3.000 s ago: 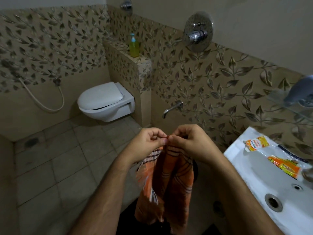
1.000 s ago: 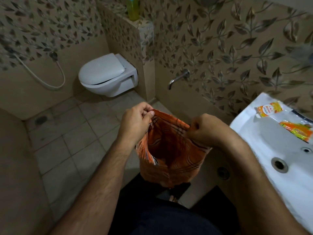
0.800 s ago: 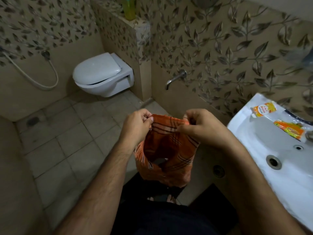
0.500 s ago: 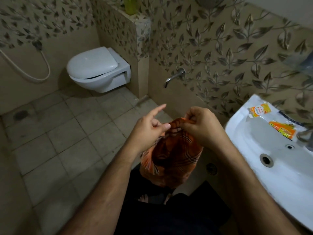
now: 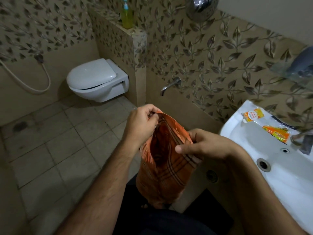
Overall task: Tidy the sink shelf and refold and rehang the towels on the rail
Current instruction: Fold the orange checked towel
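We are looking down at an orange cloth towel with dark plaid stripes [image 5: 166, 168], hanging in the air in front of the person's dark trousers, left of the white ceramic sink [image 5: 277, 168]. The left hand [image 5: 142, 123] is pinching the towel's far top corner, fingers curled tight on the edge. The right hand [image 5: 201, 146] is gripping the near top edge, thumb lying across the fabric, so the towel is gaping open between the two hands like a pouch. On the sink's back rim we are seeing a small yellow-orange sachet [image 5: 253, 114] and an orange plastic packet [image 5: 276, 134], lying apart from each other. A blurred grey shape at the upper right is possibly sitting on a glass wall shelf [image 5: 279, 67]; the view is too smeared to tell. Further back, a white wall-hung toilet [image 5: 97, 80] and a yellow-green pump bottle [image 5: 127, 17] standing on the tiled ledge.
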### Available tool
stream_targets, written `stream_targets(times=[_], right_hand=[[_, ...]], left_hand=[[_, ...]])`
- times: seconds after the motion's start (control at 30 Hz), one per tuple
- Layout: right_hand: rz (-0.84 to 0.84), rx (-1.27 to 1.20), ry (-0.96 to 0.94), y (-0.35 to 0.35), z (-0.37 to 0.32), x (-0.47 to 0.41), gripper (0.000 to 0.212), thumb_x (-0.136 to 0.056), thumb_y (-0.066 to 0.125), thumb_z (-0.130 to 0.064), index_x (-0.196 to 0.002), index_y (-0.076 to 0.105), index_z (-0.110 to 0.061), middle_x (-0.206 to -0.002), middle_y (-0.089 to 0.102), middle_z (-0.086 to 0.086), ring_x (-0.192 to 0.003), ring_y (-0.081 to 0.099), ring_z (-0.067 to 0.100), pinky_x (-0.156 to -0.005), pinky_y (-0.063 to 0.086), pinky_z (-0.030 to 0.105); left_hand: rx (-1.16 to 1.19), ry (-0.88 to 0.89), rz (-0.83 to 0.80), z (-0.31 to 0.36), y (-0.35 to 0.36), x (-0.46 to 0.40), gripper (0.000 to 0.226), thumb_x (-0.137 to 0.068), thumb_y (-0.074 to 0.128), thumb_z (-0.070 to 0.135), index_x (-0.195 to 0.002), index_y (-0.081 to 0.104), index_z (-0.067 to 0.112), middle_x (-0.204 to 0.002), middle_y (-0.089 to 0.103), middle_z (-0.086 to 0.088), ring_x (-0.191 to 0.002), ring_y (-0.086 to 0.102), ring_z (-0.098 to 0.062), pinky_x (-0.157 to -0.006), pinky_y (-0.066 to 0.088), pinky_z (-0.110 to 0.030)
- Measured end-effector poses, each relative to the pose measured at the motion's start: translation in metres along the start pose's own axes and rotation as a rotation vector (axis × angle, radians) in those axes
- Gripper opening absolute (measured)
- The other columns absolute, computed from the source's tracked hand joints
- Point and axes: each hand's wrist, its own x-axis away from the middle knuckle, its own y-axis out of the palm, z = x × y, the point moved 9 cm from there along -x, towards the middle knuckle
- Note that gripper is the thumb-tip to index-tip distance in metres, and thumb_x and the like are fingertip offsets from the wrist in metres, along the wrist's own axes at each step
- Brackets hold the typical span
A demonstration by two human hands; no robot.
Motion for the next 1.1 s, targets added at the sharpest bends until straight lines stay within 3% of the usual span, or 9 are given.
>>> stream_targets(times=[0.13, 0.23, 0.43, 0.53, 0.67, 0.77, 0.9, 0.97, 1.1], right_hand=[[0.301, 0.067, -0.143, -0.041, -0.008, 0.015, 0.052, -0.076, 0.074, -0.048, -0.085, 0.065, 0.002, -0.087, 0.071, 0.026, -0.083, 0.07, 0.043, -0.078, 0.055, 0.057], [0.374, 0.157, -0.12, -0.057, 0.004, 0.022, 0.037, -0.084, 0.072, -0.039, -0.062, 0.056, -0.013, -0.06, 0.058, 0.007, -0.056, 0.057, 0.021, -0.058, 0.045, 0.046], [-0.085, -0.063, -0.241, -0.018, -0.011, 0.03, 0.031, -0.084, 0.063, -0.003, -0.058, 0.047, -0.002, -0.054, 0.04, 0.008, -0.052, 0.039, 0.014, -0.054, 0.034, 0.023], [0.038, -0.1, -0.203, -0.019, -0.013, 0.016, 0.036, -0.088, 0.059, 0.003, -0.057, 0.043, -0.007, -0.052, 0.033, 0.009, -0.047, 0.031, 0.014, -0.049, 0.026, 0.025], [0.542, -0.097, -0.209, -0.058, -0.018, 0.007, 0.04, -0.087, 0.057, 0.004, -0.055, 0.042, -0.014, -0.045, 0.036, -0.004, -0.04, 0.031, 0.005, -0.043, 0.026, 0.021], [0.459, -0.007, -0.183, -0.045, -0.024, -0.004, 0.037, -0.085, 0.055, 0.009, -0.057, 0.042, -0.011, -0.042, 0.041, -0.009, -0.036, 0.033, 0.001, -0.04, 0.029, 0.015], [0.315, 0.006, -0.201, -0.027, -0.029, -0.012, 0.034, -0.088, 0.058, 0.006, -0.062, 0.042, -0.009, -0.049, 0.037, -0.005, -0.04, 0.032, 0.003, -0.041, 0.029, 0.015], [0.279, 0.043, -0.205, -0.024, -0.03, -0.012, 0.032, -0.089, 0.059, 0.004, -0.064, 0.045, -0.009, -0.052, 0.038, -0.001, -0.044, 0.034, 0.007, -0.044, 0.03, 0.019], [0.306, 0.222, -0.169, -0.033, -0.021, -0.004, 0.027, -0.089, 0.07, -0.017, -0.067, 0.056, -0.011, -0.06, 0.052, 0.003, -0.057, 0.048, 0.016, -0.057, 0.039, 0.031]], left_hand=[[-0.107, -0.051, -0.002, 0.002, 0.001, -0.009, 0.022, -0.087, 0.062, 0.01, -0.078, 0.069, 0.029, -0.07, 0.069, 0.013, -0.065, 0.063, 0.003, -0.056, 0.044, -0.008], [-0.134, -0.066, -0.02, -0.004, 0.009, -0.005, 0.026, -0.085, 0.062, 0.008, -0.074, 0.067, 0.031, -0.068, 0.069, 0.01, -0.064, 0.064, -0.001, -0.06, 0.049, -0.021], [-0.193, -0.099, -0.045, -0.014, 0.017, -0.003, 0.021, -0.088, 0.059, 0.011, -0.079, 0.068, 0.028, -0.068, 0.068, 0.011, -0.064, 0.062, -0.002, -0.055, 0.041, -0.018], [-0.177, -0.13, -0.022, -0.022, 0.014, -0.008, 0.017, -0.089, 0.061, 0.015, -0.081, 0.067, 0.029, -0.062, 0.065, 0.01, -0.058, 0.06, 0.001, -0.05, 0.037, -0.01], [0.013, -0.228, -0.203, -0.051, 0.033, 0.0, 0.049, -0.09, 0.066, 0.019, -0.135, 0.052, 0.029, -0.057, 0.061, 0.007, -0.056, 0.06, 0.001, -0.073, 0.053, -0.031], [0.245, -0.165, -0.386, -0.042, 0.054, 0.012, 0.067, -0.093, 0.06, 0.008, -0.15, 0.033, 0.033, -0.057, 0.043, -0.005, -0.053, 0.044, -0.005, -0.068, 0.044, -0.017], [0.491, -0.061, -0.633, -0.008, 0.075, 0.024, 0.064, -0.095, 0.051, -0.001, -0.144, 0.042, 0.039, -0.08, 0.054, -0.016, -0.075, 0.053, -0.026, -0.081, 0.043, -0.025], [0.502, -0.06, -0.644, -0.003, 0.079, 0.023, 0.051, -0.095, 0.05, -0.005, -0.125, 0.058, 0.036, -0.101, 0.07, -0.001, -0.097, 0.066, -0.012, -0.087, 0.049, -0.024], [0.294, -0.029, -0.446, -0.009, 0.062, 0.01, 0.018, -0.09, 0.062, 0.01, -0.085, 0.067, 0.026, -0.076, 0.068, -0.002, -0.07, 0.065, -0.01, -0.069, 0.055, -0.032]])
